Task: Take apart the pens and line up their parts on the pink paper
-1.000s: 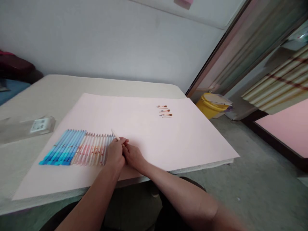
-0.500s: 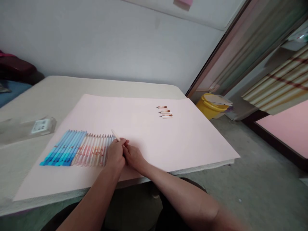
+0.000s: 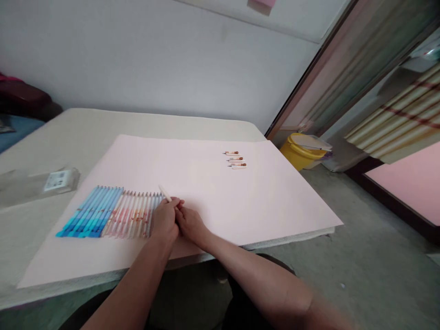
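A slim pale pen (image 3: 164,192) sticks up and to the left out of my left hand (image 3: 166,219), whose fingers are closed around it. My right hand (image 3: 190,223) presses against the left one, its fingers closed at the pen's lower end, which both hands hide. Left of my hands lies a tight row of several blue pens (image 3: 91,211), side by side with several pale pens with reddish prints (image 3: 132,213). My left hand covers part of the row's right end. Three small brown-topped pen parts (image 3: 236,159), with thin pale sticks beside them, lie farther off.
Pink paper (image 3: 275,201) covers much of the white table (image 3: 99,120). A clear plastic bag (image 3: 25,185) with a white label lies at the left. Beyond the table's right side, a yellow bucket (image 3: 298,153) stands on the floor. A wall (image 3: 154,64) rises behind.
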Motion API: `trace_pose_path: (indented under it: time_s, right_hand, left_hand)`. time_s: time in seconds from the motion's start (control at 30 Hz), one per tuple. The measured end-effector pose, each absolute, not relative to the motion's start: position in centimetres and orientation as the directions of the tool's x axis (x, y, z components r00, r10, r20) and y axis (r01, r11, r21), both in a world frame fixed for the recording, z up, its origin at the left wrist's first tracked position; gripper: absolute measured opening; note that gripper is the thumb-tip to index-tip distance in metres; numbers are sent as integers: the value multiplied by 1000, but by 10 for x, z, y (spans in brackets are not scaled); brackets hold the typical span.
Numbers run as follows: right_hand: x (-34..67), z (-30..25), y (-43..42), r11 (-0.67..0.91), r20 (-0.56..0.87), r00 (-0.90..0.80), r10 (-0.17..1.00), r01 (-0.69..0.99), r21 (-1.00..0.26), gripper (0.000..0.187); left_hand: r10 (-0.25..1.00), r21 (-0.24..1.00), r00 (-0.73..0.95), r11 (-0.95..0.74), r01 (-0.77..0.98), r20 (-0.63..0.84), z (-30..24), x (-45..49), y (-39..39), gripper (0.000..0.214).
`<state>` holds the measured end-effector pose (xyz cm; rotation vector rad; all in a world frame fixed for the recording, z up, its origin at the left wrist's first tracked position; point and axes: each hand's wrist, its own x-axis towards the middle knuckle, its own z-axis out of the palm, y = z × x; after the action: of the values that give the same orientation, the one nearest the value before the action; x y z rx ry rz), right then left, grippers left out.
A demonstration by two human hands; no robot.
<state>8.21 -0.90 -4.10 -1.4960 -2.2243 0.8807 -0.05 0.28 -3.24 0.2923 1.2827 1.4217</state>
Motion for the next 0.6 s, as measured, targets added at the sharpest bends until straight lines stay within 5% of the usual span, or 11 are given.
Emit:
trace_pose_path:
  time_s: [0.6]
  right_hand:
    - [82,-39,-9,194,-104,-362,926,696,-691,49]
  left_hand:
    - [815,793,-334,230,-565,-474,-29,2,2,12]
